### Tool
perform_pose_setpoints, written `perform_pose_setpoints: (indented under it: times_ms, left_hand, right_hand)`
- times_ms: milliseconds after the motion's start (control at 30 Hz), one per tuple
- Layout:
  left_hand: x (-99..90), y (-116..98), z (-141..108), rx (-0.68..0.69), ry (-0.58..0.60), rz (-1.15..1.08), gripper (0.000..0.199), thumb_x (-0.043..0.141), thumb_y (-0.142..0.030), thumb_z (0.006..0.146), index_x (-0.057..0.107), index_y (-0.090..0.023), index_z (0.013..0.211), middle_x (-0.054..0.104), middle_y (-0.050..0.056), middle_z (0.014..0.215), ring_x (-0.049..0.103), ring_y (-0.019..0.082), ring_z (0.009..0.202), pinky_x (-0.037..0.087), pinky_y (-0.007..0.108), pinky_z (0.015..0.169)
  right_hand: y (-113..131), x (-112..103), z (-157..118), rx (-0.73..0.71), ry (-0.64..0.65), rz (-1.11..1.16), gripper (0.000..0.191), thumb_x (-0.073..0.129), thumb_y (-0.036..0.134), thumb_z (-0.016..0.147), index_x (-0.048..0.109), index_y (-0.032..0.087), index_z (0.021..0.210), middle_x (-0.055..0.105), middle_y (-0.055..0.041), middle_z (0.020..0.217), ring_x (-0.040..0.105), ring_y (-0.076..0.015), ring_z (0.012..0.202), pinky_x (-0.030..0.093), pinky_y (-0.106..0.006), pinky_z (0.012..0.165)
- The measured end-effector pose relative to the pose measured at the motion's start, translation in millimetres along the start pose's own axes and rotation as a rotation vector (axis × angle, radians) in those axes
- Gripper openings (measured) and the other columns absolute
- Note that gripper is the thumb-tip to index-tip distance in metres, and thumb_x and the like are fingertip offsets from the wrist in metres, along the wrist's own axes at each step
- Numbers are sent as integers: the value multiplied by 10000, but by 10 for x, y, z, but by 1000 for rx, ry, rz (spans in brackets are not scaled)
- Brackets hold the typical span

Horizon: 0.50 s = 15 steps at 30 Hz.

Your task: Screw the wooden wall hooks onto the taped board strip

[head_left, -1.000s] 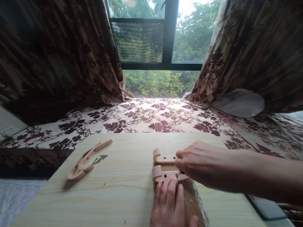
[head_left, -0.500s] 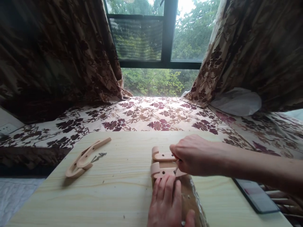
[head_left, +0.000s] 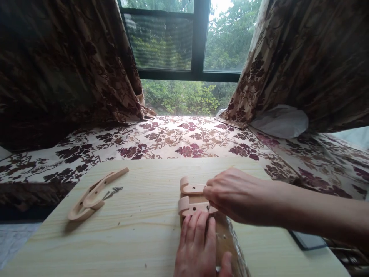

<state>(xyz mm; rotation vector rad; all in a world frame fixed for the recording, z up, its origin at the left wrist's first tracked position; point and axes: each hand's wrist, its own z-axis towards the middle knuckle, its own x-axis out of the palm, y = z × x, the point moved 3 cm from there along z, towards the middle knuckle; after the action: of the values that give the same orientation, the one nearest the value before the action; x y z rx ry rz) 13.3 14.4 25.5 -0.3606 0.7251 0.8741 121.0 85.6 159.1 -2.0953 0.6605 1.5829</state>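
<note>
Two pale wooden hook-shaped pieces lie side by side across a brown, film-wrapped block point(head_left: 227, 234). The nearer piece point(head_left: 188, 206) shows two dark holes; the farther piece point(head_left: 187, 187) is partly covered on its right. My left hand point(head_left: 197, 244) rests on the block, fingers spread a little, fingertips against the near piece's front edge. Above the right ends of both pieces, my right hand point(head_left: 226, 192) is closed in a pinch over the near piece's right hole. What its fingers hold is hidden.
At the table's left lie two more curved wooden pieces point(head_left: 86, 204), with several screws point(head_left: 113, 192) beside them. A dark-edged phone point(head_left: 308, 240) lies at the right edge, under my right forearm. Floral cloth point(head_left: 184, 138) and a window are beyond the table point(head_left: 138, 238).
The whole view has shifted, so things appear slightly farther left. My right hand has turned and lowered a little over the near piece, and my forearm covers more of the phone.
</note>
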Motion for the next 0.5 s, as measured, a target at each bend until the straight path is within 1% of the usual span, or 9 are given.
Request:
perform_pose_setpoints:
  times_ms: [67,133,200,233,300,333,433,500]
  left_hand:
    - [-1,-2,-5,2,7,-14,444,501,-428,807,590,-138,1132,598,100,1184,515,250,1155,500,399,898]
    - [5,-1,-17,6,17,-25,464,524,-430,798,581,-134,1149,584,103,1203,492,255,1179,489,401,918]
    - [17,2,-30,12,34,-30,495,540,-440,790,565,-131,1176,567,104,1227,470,260,1200,475,403,939]
    - [21,4,-34,12,43,-30,504,541,-443,789,559,-131,1185,559,103,1236,464,260,1207,468,403,948]
    - [18,6,-32,10,41,-19,496,530,-441,796,559,-135,1184,556,101,1241,466,259,1204,468,401,944]
    - [10,4,-25,11,29,-12,476,520,-435,802,569,-137,1170,564,99,1231,478,255,1191,478,397,929]
    - [-18,-7,5,19,-27,12,422,477,-421,818,603,-143,1108,596,98,1177,521,250,1137,507,384,866]
    - [-21,-11,22,16,-45,21,405,457,-411,822,617,-138,1076,615,100,1136,540,254,1105,513,386,841]
  right_hand:
    - [-18,-10,40,113,-16,-4,211,451,151,859,603,147,713,634,-64,643,480,-135,495,198,-297,455]
    - [-24,-50,60,189,-50,-10,217,450,176,858,598,150,701,621,-61,602,451,-128,456,169,-301,442]
    - [-11,-104,55,207,-50,-6,164,470,184,841,601,143,752,621,-58,606,438,-125,447,162,-298,432]
    - [-2,-128,44,198,-28,-1,122,489,172,820,599,137,781,625,-56,625,439,-124,452,168,-295,429]
    - [24,-165,13,122,14,-2,85,515,130,788,590,134,828,633,-49,678,450,-123,475,193,-287,431]
    - [37,-177,-4,63,11,-11,94,519,106,782,583,136,844,632,-44,700,459,-124,492,209,-285,436]
    - [66,-162,-47,-124,-59,-54,91,501,85,821,567,147,824,621,-39,740,499,-141,572,253,-293,463]
    - [71,-117,-57,-194,-87,-47,106,493,98,841,564,150,782,619,-43,747,517,-152,625,276,-300,483]
